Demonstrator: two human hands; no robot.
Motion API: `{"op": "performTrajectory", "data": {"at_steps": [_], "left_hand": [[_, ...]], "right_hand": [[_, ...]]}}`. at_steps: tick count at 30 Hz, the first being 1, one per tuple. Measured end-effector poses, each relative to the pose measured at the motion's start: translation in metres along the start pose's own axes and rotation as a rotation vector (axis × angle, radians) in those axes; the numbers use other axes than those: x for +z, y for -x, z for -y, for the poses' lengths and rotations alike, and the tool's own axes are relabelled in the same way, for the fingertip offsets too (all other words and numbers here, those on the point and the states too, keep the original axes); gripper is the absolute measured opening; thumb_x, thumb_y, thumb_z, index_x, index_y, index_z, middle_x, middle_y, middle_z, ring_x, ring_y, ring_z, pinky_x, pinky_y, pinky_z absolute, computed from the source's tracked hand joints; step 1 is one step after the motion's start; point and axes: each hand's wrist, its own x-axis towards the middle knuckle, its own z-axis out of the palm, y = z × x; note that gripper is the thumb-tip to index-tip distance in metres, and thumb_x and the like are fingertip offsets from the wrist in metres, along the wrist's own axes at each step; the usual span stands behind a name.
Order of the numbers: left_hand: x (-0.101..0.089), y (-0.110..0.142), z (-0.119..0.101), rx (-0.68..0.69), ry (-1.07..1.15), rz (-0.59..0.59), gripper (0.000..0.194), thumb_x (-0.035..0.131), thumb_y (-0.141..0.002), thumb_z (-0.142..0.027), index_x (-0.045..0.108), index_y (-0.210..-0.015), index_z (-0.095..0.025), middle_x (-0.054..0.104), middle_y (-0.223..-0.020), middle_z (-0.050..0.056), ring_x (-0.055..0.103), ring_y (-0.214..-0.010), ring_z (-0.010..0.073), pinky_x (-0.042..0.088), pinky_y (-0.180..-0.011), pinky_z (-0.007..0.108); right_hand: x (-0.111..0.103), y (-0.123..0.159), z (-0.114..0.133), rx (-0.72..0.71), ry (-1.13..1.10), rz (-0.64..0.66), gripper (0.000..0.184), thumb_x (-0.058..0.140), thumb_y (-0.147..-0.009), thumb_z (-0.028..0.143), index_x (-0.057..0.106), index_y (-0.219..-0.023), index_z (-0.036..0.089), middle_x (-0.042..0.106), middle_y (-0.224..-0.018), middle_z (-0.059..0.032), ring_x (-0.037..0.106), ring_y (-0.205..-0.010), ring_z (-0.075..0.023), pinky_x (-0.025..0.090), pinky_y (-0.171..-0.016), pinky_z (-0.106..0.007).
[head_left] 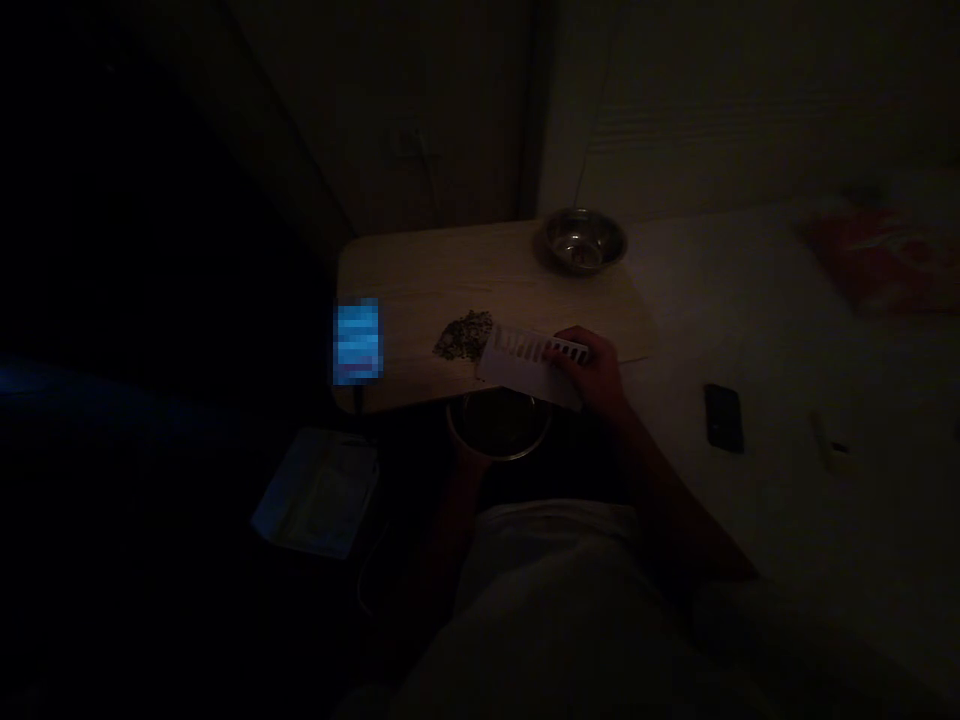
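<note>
In dim light, my right hand [596, 372] is closed around a flat white piece with a row of slots along one edge [517, 368]. I cannot make out its exact kind. The far end of this piece touches or overlaps a pile of small dark bits [465, 335] on a light wooden table [405, 275]. Just below the table's near edge is a round metal bowl [506, 455]. My left hand [471, 468] grips its near rim from the lower left, with most of the fingers hidden in shadow. The bowl's inside is too dark to read.
A second metal bowl [585, 240] stands at the table's back right. At its left edge glows a blurred-out screen [358, 340]. A dark phone [724, 417] and a small pale object [831, 445] lie on the white bedding at right, with a red packet [885, 255] beyond. A pale box-like object [319, 490] sits lower left.
</note>
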Motion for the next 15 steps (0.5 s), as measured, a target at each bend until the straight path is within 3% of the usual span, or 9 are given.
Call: {"op": "performTrajectory", "data": {"at_steps": [7,15], "left_hand": [[0.011,0.005,0.001,-0.03,-0.001,0.033,0.069,0.047,-0.091,-0.071,0.063,-0.14,-0.025,0.053,-0.158,0.007,0.03,-0.158,0.0361,0.02,-0.128,0.065],[0.012,0.009,0.0,-0.007,-0.014,-0.009,0.075,0.055,-0.083,-0.075,0.062,-0.141,-0.027,0.061,-0.15,0.007,0.033,-0.157,0.0356,0.023,-0.129,0.063]], "right_hand": [[-0.005,0.001,0.003,0.062,-0.065,0.039,0.022,0.081,-0.069,0.038,0.069,-0.076,0.022,0.064,-0.069,0.0023,0.053,-0.061,-0.0133,0.041,-0.057,-0.026],[-0.018,-0.002,-0.01,0.071,-0.004,-0.198,0.02,0.078,-0.07,0.037,0.068,-0.077,0.022,0.064,-0.068,0.0018,0.055,-0.063,-0.0147,0.043,-0.056,-0.026]]}}
